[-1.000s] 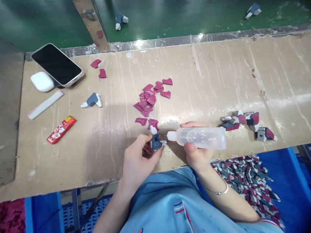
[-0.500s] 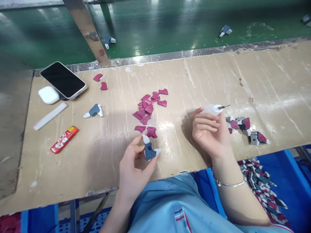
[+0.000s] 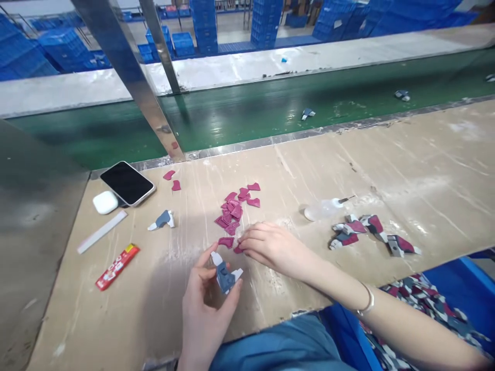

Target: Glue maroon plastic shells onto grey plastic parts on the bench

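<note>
the right hand [image 3: 270,246] has let go of the glue bottle [image 3: 323,209], now lying on the table [image 3: 425,170], and pinches a maroon piece [image 3: 237,249], while the left hand [image 3: 207,304] still pinches the grey part [image 3: 225,274].

Blue-grey and white piece [image 3: 225,274]; maroon pieces [image 3: 235,206]; red wrapper [image 3: 117,267]; green belt [image 3: 247,116].

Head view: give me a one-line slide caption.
Left hand holds a blue-grey piece; right hand touches a maroon piece on the bench.
</note>
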Demonstrator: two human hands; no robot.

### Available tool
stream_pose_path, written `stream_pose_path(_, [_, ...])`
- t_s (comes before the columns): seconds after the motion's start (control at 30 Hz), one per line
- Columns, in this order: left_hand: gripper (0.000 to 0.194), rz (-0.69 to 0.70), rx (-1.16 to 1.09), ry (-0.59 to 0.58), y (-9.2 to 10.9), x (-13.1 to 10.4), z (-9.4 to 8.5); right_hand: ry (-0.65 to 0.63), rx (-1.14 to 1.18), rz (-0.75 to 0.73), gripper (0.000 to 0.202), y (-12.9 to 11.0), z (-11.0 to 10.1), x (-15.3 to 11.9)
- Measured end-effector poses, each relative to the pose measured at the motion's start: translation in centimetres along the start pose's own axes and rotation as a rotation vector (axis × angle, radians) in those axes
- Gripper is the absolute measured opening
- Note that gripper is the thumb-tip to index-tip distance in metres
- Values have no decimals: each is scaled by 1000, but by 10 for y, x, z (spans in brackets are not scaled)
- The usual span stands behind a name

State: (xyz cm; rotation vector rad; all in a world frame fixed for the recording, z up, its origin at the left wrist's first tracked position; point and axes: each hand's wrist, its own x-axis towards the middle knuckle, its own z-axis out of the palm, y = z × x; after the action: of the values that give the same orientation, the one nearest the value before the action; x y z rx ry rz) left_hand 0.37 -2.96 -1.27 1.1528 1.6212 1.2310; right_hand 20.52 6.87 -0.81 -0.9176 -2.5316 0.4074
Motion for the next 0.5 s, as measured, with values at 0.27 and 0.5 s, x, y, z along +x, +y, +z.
stream_pose_path(0.27, [33,24,27,-75,-1,-1,6,326,501,339,11,-23,-4,-17])
stream_pose_path(0.5, [28,170,30,-159,5,3,14,467,461,219,26,-47,-8,-25])
